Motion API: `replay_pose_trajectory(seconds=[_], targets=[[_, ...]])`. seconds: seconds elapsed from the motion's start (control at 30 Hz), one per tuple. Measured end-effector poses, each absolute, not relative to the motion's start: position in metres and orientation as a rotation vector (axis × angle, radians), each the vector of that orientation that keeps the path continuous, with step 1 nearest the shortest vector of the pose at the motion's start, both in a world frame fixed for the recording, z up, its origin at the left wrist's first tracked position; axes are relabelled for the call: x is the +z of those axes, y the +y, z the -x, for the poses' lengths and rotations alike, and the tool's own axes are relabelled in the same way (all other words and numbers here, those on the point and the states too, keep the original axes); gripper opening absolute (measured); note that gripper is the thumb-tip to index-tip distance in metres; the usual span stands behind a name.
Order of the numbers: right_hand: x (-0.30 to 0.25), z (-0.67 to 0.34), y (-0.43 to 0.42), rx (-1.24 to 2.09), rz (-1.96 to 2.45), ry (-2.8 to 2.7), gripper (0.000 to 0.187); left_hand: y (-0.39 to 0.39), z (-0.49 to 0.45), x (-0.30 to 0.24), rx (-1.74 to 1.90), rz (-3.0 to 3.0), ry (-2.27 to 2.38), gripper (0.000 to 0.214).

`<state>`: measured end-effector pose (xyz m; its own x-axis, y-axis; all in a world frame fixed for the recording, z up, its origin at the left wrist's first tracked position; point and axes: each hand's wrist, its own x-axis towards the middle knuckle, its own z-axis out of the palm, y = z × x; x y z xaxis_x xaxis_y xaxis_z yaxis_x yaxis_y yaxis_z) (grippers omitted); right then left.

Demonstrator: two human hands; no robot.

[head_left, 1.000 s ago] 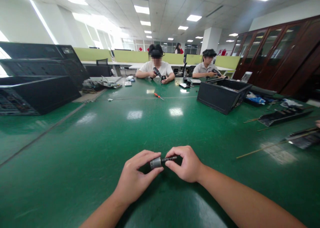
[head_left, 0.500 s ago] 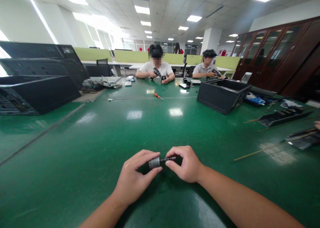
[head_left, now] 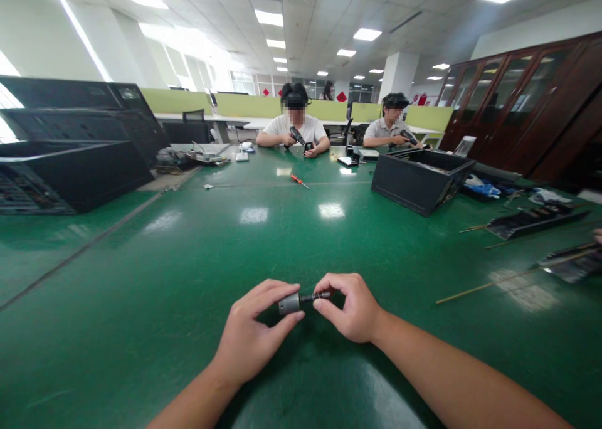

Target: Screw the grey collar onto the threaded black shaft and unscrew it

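Note:
My left hand (head_left: 251,335) pinches a small grey metal cylinder (head_left: 289,303) between thumb and fingers, just above the green table (head_left: 188,272). A thin dark threaded rod (head_left: 314,297) sticks out of the cylinder's right end. My right hand (head_left: 350,310) grips that rod at its far tip with thumb and forefinger. Both hands sit close together near the table's front edge, forearms resting low over the surface.
Stacked black computer cases (head_left: 70,147) stand at the left. An open black case (head_left: 418,178) sits at the right, with black panels (head_left: 531,219) and thin sticks (head_left: 484,285) beyond. An orange screwdriver (head_left: 298,180) lies mid-table. Two people (head_left: 294,128) work with power drivers at the far end.
The cylinder and rod have shifted slightly left between my fingers. Both hands stay in nearly the same place.

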<state>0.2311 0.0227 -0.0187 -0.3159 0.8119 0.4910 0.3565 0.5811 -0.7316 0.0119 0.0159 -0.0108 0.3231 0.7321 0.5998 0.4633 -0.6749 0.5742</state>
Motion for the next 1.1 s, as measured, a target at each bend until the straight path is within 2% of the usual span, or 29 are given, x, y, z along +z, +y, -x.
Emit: replay_pose_trajectory(seconds=[1.1], targets=[[-0.0163, -0.2318, 0.0218, 0.648, 0.944, -1.855, 0.005, 0.0169, -0.0092, -0.0115, 1.282, -2.252, 1.082, 0.03]])
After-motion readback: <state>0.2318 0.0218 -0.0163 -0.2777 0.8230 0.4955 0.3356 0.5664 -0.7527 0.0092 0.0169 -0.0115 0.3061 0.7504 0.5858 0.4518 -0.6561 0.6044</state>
